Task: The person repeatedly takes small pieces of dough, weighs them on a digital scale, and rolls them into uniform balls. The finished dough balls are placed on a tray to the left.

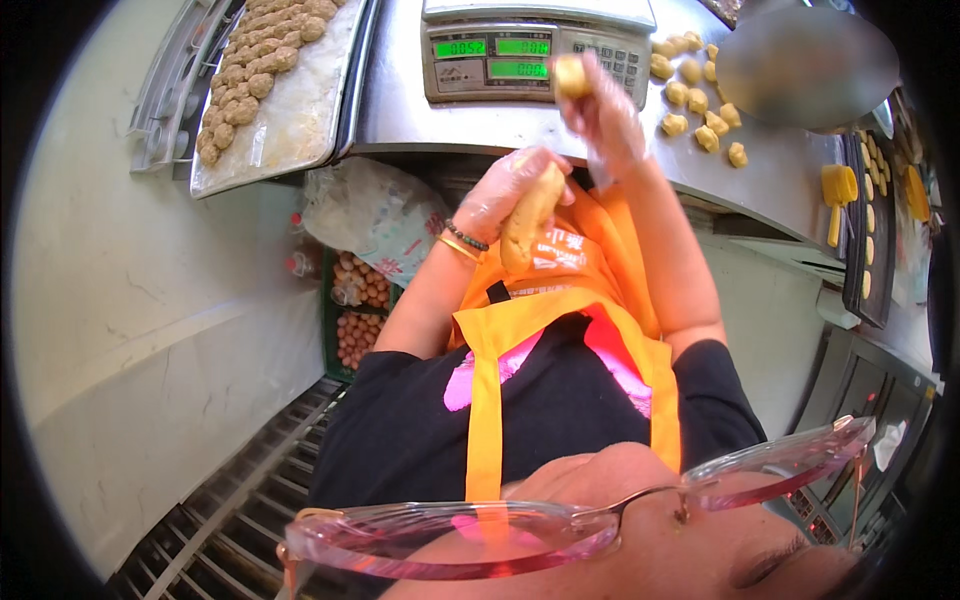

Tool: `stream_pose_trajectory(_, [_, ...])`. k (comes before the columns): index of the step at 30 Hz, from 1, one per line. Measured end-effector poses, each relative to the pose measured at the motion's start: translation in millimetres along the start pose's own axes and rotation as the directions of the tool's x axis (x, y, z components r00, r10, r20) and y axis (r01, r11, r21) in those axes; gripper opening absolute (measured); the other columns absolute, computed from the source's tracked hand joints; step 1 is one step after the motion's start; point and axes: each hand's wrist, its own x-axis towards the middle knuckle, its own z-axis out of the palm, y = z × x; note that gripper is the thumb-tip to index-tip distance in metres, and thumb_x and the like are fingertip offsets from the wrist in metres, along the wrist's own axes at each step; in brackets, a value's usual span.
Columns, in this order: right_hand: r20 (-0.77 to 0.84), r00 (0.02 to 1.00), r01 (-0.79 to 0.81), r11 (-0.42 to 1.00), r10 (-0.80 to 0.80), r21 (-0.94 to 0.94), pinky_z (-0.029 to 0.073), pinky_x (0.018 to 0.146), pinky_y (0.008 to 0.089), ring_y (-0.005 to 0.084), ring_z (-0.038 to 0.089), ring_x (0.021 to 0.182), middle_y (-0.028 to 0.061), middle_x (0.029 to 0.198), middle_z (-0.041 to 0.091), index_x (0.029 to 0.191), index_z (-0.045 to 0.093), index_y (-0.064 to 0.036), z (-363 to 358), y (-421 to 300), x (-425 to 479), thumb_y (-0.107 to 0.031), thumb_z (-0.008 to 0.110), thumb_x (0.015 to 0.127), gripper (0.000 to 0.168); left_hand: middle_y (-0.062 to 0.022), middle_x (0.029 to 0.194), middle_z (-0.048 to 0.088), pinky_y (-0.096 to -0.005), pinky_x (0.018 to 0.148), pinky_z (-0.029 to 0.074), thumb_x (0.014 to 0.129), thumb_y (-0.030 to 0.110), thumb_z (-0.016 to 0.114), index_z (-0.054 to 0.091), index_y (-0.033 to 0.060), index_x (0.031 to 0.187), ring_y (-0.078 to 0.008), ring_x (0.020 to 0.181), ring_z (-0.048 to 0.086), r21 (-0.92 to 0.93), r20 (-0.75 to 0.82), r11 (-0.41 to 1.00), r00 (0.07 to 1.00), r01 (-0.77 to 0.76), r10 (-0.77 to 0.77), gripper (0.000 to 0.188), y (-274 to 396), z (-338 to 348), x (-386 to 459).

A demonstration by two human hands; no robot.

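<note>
My left hand (pixel 517 187), in a clear plastic glove, grips a long roll of yellow dough (pixel 531 217) in front of the orange apron. My right hand (pixel 604 116), also gloved, holds a small piece of yellow dough (pixel 572 76) between its fingers, in front of the lower edge of a digital scale (pixel 487 82). The scale has a lit green display. Several yellow dough lumps (pixel 697 100) lie on the steel table to the right of the scale.
A tray (pixel 300 120) with rows of brown balls (pixel 241 111) stands at the left. To the right are a yellow scoop (pixel 838 185) and a dark baking tray (pixel 870 289) with dough pieces. Below the table are a plastic bag (pixel 375 210) and green crates of eggs (pixel 360 337).
</note>
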Motion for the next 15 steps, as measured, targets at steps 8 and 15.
stream_pose_trajectory(8, [0.128, 0.9, 0.431, 0.807, -0.417, -0.403, 0.051, 0.078, 0.0404, 0.0334, 0.065, 0.087, 0.0161, 0.094, 0.067, 0.117, 0.066, -0.007, -35, -64, 179, -0.032, 0.053, 0.103, 0.032, -0.009, 0.108, 0.067, -0.0312, 0.057, 0.059, 0.102, 0.024, 0.061, 0.055, 0.0122, 0.124, -0.0186, 0.075, 0.068, -0.266, -0.085, 0.959, 0.993, -0.097, 0.077, 0.025, -6, -4, -6])
stream_pose_trajectory(15, [0.153, 0.806, 0.279, 0.139, -0.572, -0.95, 0.049, 0.071, 0.0335, 0.0243, 0.061, 0.076, 0.0092, 0.083, 0.064, 0.119, 0.067, -0.008, -36, -89, 161, -0.036, 0.051, 0.105, 0.035, -0.0015, 0.091, 0.061, -0.0286, 0.051, 0.055, 0.1, 0.021, 0.064, 0.058, 0.0114, 0.11, -0.0149, 0.068, 0.064, -0.086, -0.247, 0.98, 0.957, -0.177, 0.151, 0.015, 15, -2, -7])
